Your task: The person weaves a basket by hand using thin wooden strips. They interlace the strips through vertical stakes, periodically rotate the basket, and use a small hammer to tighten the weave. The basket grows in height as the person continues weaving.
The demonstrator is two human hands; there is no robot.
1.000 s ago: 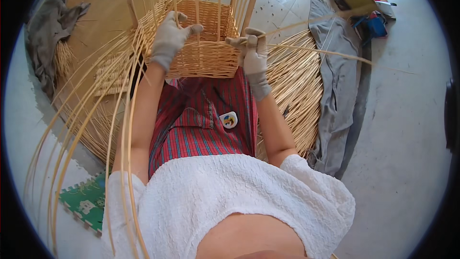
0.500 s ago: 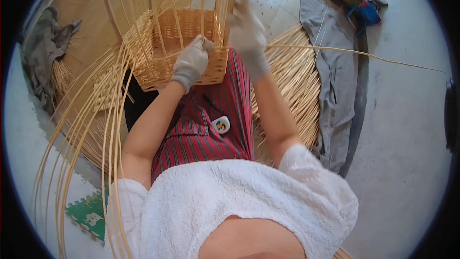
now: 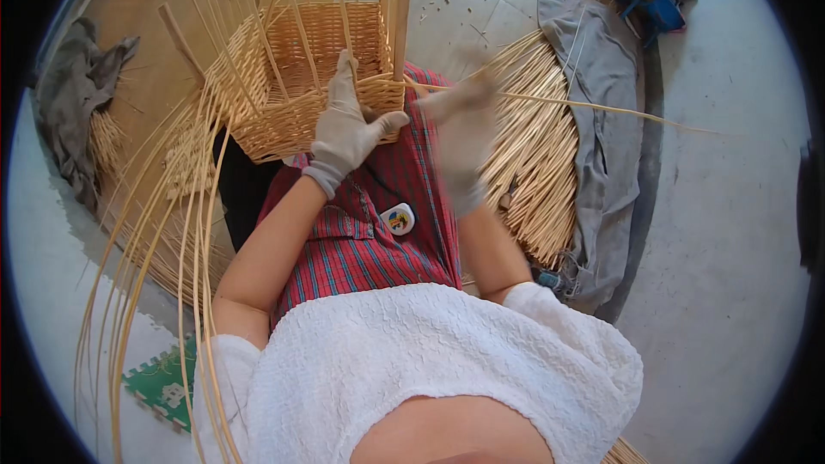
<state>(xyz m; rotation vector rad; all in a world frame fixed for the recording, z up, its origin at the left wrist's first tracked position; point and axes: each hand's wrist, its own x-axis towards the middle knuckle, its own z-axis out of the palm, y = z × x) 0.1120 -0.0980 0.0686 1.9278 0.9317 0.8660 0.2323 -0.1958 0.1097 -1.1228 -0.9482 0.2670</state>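
Note:
A half-woven, boxy wicker basket (image 3: 292, 125) sits over my lap, with thin upright stakes (image 3: 302, 34) rising from its walls. My left hand (image 3: 348, 125), in a pale work glove, lies against the near wall. Its thumb sticks out to the right and its fingers stretch up beside a stake. From the basket's right corner a long wicker strand (image 3: 601, 106) runs out to the right. My gloved right hand (image 3: 460, 129) is by this strand, just right of the basket. Motion smears its fingers, so its hold on the strand cannot be made out.
Bundled wicker rods (image 3: 541, 163) lie on the right, partly on a grey cloth (image 3: 606, 155). Long loose strands (image 3: 129, 292) arc down on the left. A wooden post (image 3: 403, 13) stands at the basket's right corner. Another grey cloth (image 3: 82, 103) lies far left. Blue-handled tools (image 3: 660, 13) sit far right.
My left hand has gone from a closed grip at the near wall to stretched fingers with the thumb out. My right hand has come down and nearer. The basket has shifted slightly left.

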